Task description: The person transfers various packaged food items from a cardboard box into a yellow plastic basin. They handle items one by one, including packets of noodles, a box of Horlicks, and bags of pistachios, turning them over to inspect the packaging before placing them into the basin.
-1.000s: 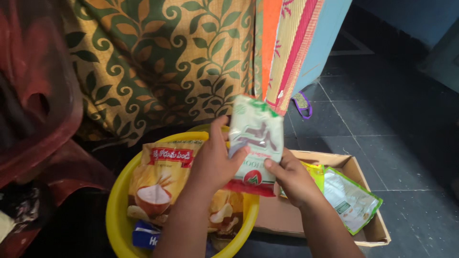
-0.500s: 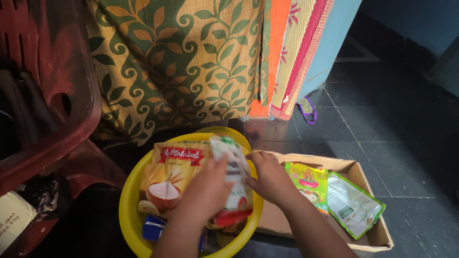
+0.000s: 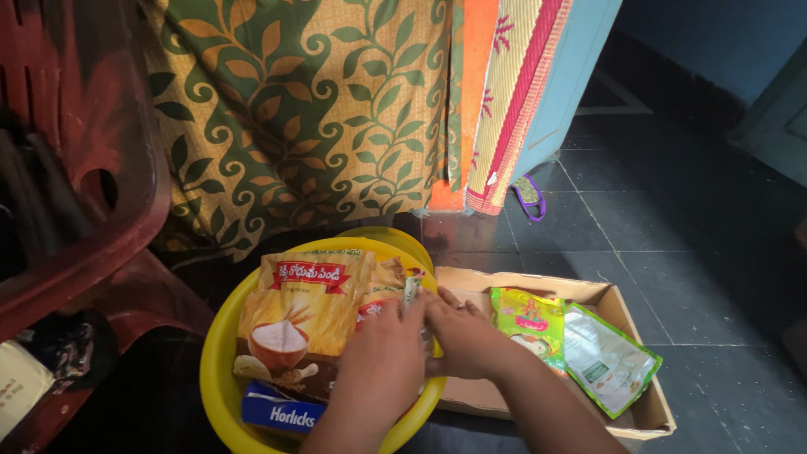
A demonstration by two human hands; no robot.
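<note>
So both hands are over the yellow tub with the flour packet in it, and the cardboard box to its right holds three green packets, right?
Not quite: the head view shows two green packets in the cardboard box, not three. The rest holds: the left hand and right hand are over the yellow tub with the flour packet.

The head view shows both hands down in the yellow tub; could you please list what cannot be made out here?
- The packet under the left hand and right hand: the hands cover most of it.
- The blue box: the bottom edge cuts it off.
- The floor of the yellow tub: the large flour packet hides it.
- The red chair: the left edge cuts it off.
</note>
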